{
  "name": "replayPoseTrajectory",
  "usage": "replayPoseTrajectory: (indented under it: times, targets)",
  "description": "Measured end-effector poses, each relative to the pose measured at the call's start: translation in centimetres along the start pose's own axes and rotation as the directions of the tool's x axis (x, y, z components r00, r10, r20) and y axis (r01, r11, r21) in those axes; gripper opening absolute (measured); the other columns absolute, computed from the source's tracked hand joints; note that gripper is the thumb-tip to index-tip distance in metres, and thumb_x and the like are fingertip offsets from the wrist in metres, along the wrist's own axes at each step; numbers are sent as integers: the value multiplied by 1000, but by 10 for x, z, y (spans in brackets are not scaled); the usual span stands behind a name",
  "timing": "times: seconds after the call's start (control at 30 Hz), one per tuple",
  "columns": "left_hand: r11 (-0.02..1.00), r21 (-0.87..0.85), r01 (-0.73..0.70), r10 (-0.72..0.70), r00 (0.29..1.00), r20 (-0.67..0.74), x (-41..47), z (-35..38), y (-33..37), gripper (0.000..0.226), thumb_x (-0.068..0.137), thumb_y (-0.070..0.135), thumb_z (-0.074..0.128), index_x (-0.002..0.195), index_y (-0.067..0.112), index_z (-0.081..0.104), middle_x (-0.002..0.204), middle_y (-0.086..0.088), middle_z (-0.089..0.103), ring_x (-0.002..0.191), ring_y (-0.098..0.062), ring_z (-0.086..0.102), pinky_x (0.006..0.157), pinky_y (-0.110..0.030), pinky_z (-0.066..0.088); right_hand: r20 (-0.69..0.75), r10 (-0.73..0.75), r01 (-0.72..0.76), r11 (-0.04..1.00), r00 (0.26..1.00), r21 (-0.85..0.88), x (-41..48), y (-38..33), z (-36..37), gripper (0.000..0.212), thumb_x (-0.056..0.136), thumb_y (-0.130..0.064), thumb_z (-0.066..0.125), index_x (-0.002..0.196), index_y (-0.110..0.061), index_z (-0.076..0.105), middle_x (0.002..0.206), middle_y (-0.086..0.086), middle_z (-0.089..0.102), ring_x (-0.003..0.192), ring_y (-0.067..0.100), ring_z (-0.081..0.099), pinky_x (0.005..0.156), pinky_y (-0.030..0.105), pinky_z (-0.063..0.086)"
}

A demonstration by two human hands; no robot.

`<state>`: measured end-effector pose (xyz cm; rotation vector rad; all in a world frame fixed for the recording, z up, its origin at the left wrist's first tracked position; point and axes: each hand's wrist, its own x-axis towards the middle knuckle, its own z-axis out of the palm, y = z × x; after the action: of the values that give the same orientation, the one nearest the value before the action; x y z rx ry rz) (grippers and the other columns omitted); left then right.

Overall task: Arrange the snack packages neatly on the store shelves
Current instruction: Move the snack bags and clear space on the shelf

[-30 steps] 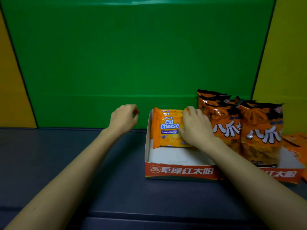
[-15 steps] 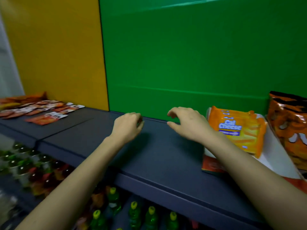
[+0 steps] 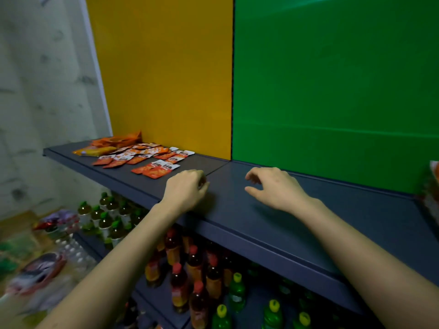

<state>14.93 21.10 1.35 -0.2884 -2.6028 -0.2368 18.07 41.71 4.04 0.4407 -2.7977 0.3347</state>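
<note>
Several small red-orange snack sachets (image 3: 155, 170) lie flat and scattered on the dark grey shelf (image 3: 344, 229), in front of the yellow back panel. Behind them lie larger orange bags (image 3: 118, 140) and a yellow-orange packet (image 3: 95, 151). My left hand (image 3: 185, 189) hovers over the shelf just right of the nearest sachets, its fingers curled into a fist with nothing visible in it. My right hand (image 3: 273, 188) hangs above the bare shelf before the green panel, fingers loosely bent and empty. A sliver of an orange package (image 3: 434, 173) shows at the right edge.
Below the shelf, a lower shelf holds several bottles with red caps (image 3: 194, 264), yellow caps (image 3: 237, 288) and green caps (image 3: 104, 217). Blurred goods (image 3: 42, 269) lie at the lower left. A pale wall (image 3: 35, 91) stands on the left.
The view has swung left, away from the tray with the Cal Cheese packs and orange bags. My right hand has let go of those packs, and both hands have moved left along the shelf.
</note>
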Motion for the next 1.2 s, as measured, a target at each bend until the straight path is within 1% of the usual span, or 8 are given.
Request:
replayPoseTrajectory:
  times: [0.23, 0.37, 0.53, 0.63, 0.7, 0.87, 1.03, 1.2]
  targets:
    - [999, 17, 44, -45, 998, 38, 10, 3, -86, 26, 93, 37, 47, 103, 17, 60, 108, -4, 65, 99, -25, 59, 71, -32, 44, 33, -4, 2, 999, 999, 34, 56, -52, 39, 34, 91, -39, 53, 122, -25, 54, 121, -3, 61, 111, 21, 57, 89, 36, 48]
    - [997, 25, 78, -79, 997, 21, 18, 7, -129, 27, 94, 36, 47, 105, 16, 60, 110, -3, 64, 102, -24, 58, 75, -32, 45, 53, -25, 23, 999, 998, 42, 97, -76, 55, 32, 91, -39, 53, 120, -24, 55, 116, -4, 63, 109, 20, 57, 86, 35, 47]
    - [991, 28, 131, -131, 991, -15, 37, 19, -182, 26, 93, 37, 47, 104, 17, 61, 109, -1, 65, 101, -23, 58, 68, -28, 39, 66, -56, 52, 997, 996, 54, 159, -103, 81, 30, 89, -39, 54, 116, -25, 58, 111, -5, 64, 107, 19, 58, 88, 35, 49]
    - [987, 34, 160, -159, 987, -11, 53, 26, -218, 27, 93, 38, 47, 105, 18, 61, 110, -1, 64, 103, -23, 58, 71, -31, 43, 77, -78, 73, 995, 994, 68, 202, -120, 97, 28, 89, -39, 55, 112, -25, 59, 109, -5, 65, 107, 19, 58, 88, 38, 50]
    - [983, 40, 179, -178, 983, -39, 67, 29, -245, 26, 92, 38, 48, 103, 19, 62, 107, -1, 66, 100, -22, 59, 70, -31, 43, 77, -94, 90, 995, 993, 50, 233, -132, 108, 29, 89, -41, 55, 112, -25, 60, 111, -4, 65, 107, 21, 58, 84, 35, 50]
    - [972, 89, 217, -210, 974, -84, 110, 27, -307, 25, 92, 36, 48, 102, 18, 63, 107, -1, 66, 100, -23, 59, 66, -28, 35, 70, -131, 129, 991, 989, 38, 312, -164, 131, 30, 89, -40, 55, 114, -24, 59, 117, 1, 64, 106, 24, 58, 78, 33, 46]
    - [963, 74, 259, -246, 958, -151, 141, 28, -364, 23, 91, 34, 51, 99, 17, 65, 105, 1, 67, 99, -22, 59, 65, -28, 35, 76, -184, 182, 983, 980, 36, 375, -193, 154, 30, 88, -38, 54, 114, -24, 59, 118, 3, 63, 109, 27, 57, 85, 37, 48]
    - [946, 67, 318, -306, 941, -148, 159, 34, -412, 25, 91, 34, 51, 98, 14, 66, 104, -3, 68, 98, -24, 60, 65, -30, 38, 116, -209, 213, 977, 971, -27, 418, -218, 167, 30, 89, -38, 53, 115, -25, 59, 122, 4, 62, 113, 28, 56, 85, 36, 45]
